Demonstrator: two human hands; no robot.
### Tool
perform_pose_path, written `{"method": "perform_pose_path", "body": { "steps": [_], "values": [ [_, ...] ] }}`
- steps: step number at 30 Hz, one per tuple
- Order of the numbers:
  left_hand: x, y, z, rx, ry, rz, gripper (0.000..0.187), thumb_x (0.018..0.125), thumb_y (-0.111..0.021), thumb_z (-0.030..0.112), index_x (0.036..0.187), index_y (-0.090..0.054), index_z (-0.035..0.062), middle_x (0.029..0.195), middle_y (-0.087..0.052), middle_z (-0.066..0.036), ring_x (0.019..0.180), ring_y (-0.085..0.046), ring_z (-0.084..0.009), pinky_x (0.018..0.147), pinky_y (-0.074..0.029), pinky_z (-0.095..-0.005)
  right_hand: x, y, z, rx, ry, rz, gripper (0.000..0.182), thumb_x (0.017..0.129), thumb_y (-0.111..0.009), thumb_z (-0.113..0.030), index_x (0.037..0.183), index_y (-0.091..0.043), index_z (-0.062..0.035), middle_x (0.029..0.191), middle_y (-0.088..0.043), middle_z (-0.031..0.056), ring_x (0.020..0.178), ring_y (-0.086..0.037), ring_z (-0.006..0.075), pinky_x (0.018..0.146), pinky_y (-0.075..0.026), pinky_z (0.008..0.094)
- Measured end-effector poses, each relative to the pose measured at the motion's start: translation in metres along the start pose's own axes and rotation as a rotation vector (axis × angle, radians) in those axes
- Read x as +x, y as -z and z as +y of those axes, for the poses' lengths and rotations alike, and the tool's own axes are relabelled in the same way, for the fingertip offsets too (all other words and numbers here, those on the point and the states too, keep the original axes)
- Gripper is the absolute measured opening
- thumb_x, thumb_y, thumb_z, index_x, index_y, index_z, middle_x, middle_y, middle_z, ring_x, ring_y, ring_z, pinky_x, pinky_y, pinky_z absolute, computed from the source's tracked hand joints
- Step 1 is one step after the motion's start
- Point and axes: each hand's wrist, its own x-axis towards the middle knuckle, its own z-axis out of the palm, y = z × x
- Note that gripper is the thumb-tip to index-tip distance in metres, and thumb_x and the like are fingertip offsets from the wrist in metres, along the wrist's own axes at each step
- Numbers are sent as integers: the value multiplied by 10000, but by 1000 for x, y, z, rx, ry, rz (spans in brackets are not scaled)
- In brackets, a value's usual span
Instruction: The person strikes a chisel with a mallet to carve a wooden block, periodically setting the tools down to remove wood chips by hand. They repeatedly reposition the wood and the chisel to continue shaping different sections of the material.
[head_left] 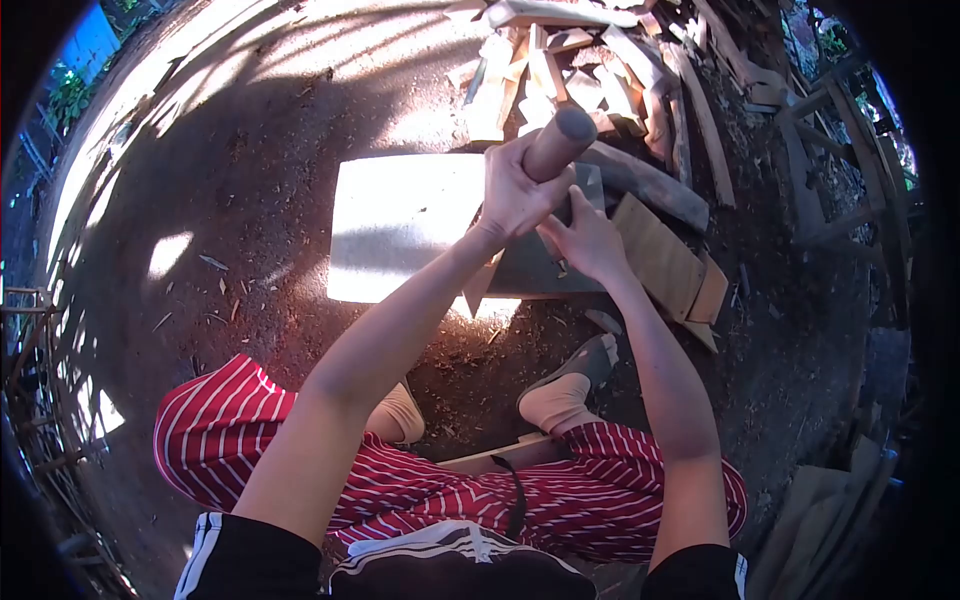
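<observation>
My left hand (525, 190) is closed around a thick round wooden handle (560, 145), whose blunt dark end tilts up toward me. Close against it on the right is my right hand (590, 238), its thumb and fingers bent around something dark that I cannot make out. Both hands are above a low flat block (400, 225), sunlit on its left part and shaded on its right. A narrow pointed brown piece (482, 287) sticks out below my left hand, over the block's near edge; what it joins is hidden.
Split wood pieces (620, 85) lie piled beyond the block. A curved log (655, 190) and a flat board (655, 260) lie to its right. My sandalled foot (585, 365) is near the block's front. Boards (815, 520) lie at the lower right; dirt ground (220, 260) spreads left.
</observation>
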Motion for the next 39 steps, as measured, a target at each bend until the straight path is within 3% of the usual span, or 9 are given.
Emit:
{"method": "perform_pose_path", "body": {
  "steps": [4, 7, 11, 13, 15, 23, 25, 28, 39],
  "values": [
    [-9, 23, 8, -188, -28, -1, 120, 775, -670, 83, 725, -570, 40, 628, -549, 19, 572, -517, -60, 523, -430, -237, 0, -4, -2, -393, 103, -61, 628, 794, -579, -534, 1130, -458, -17, 892, -662, 248, 1020, -615, 386, 810, -504, 482],
    [-16, 51, 1, -316, 65, -7, 82, 786, -611, 25, 756, -540, 50, 669, -528, 0, 566, -498, -68, 508, -397, -222, -1, -15, 0, -312, 80, -61, 790, 806, -571, -551, 1324, -358, 6, 932, -636, 293, 946, -626, 419, 764, -516, 492],
    [-5, 50, 15, -440, 85, 77, 122, 781, -581, -5, 728, -487, 53, 569, -456, -3, 456, -403, -73, 416, -313, -238, -3, -29, 7, -279, 92, 32, 771, 802, -581, -539, 1296, -373, 14, 918, -641, 282, 916, -635, 421, 765, -513, 492],
    [-1, 49, 23, -392, 108, 100, 159, 785, -567, -15, 708, -451, 62, 512, -405, 3, 411, -347, -77, 390, -272, -253, -4, -34, 9, -210, 133, 124, 536, 790, -608, -476, 1031, -447, -25, 772, -663, 203, 789, -666, 383, 710, -525, 488],
    [3, 42, 26, -451, 46, 166, 163, 781, -580, -17, 703, -461, 63, 490, -386, 9, 385, -326, -72, 381, -252, -253, -5, -37, 9, -186, 121, 123, 534, 791, -609, -473, 1028, -445, -24, 773, -661, 203, 769, -667, 379, 703, -526, 484],
    [9, 21, 12, -356, 52, 202, 117, 755, -587, -41, 752, -504, 41, 545, -461, -11, 416, -387, -75, 385, -282, -242, -3, -31, 9, -207, 125, 97, 590, 789, -601, -487, 1086, -433, -6, 819, -661, 217, 793, -667, 378, 712, -522, 484],
    [11, 20, 9, -334, 38, 215, 110, 751, -583, -40, 754, -506, 39, 549, -467, -13, 420, -394, -74, 385, -286, -241, -4, -24, 3, -168, 30, -51, 782, 808, -584, -517, 1306, -336, 33, 967, -646, 262, 949, -628, 418, 809, -493, 503],
    [15, 18, 8, -336, 41, 240, 164, 760, -631, 69, 628, -537, 43, 555, -529, -1, 452, -472, -63, 434, -361, -223, -2, -39, 12, -160, 104, 104, 599, 790, -599, -491, 1106, -430, -10, 838, -662, 218, 808, -666, 378, 723, -520, 483],
    [21, 9, 6, -304, 104, 255, 88, 740, -626, 16, 746, -540, 33, 553, -504, -17, 427, -434, -78, 404, -325, -235, -4, -38, 12, -149, 80, 68, 602, 801, -601, -499, 1100, -425, -7, 834, -666, 204, 788, -671, 376, 706, -524, 487]
  ]
}}
